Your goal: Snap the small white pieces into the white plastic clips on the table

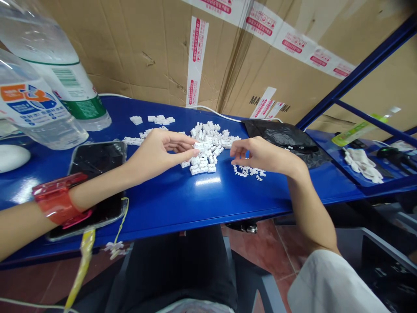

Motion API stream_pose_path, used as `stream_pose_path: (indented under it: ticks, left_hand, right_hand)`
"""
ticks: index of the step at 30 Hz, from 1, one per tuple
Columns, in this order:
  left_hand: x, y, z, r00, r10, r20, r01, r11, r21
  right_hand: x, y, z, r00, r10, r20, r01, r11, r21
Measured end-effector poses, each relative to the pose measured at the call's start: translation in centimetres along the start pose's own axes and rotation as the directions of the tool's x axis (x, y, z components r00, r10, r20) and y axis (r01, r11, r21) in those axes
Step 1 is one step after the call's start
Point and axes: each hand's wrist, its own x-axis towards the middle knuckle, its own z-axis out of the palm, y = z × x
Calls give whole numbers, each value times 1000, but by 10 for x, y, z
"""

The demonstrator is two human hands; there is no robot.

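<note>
A heap of small white plastic connector parts (204,148) lies on the blue table top (202,200). My left hand (159,152) reaches over it from the left, with the thumb and fingertips at the heap's edge; whether they pinch a part, I cannot tell. My right hand (257,156) hovers with curved, parted fingers just above a smaller scatter of white parts (249,171). A red translucent band (57,199) circles my left wrist. Further small white pieces (159,119) lie behind the heap.
Large plastic water bottles (39,87) stand at the back left. A black smartphone (97,174) lies under my left forearm, and a white oval object (13,157) sits beyond it. Black plastic sheeting (283,141) lies at the right, with cardboard boxes (195,52) behind the table.
</note>
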Motion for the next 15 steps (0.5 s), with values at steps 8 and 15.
stream_pose_path:
  ticks: [8, 15]
  left_hand:
    - [-1, -5, -1, 997, 76, 8, -77, 995, 57]
    - [-1, -10, -1, 987, 161, 19, -162, 982, 92]
  right_hand:
    - [2, -15, 0, 982, 139, 130, -120, 982, -147]
    - [-11, -2, -19, 975, 144, 167, -123, 984, -130]
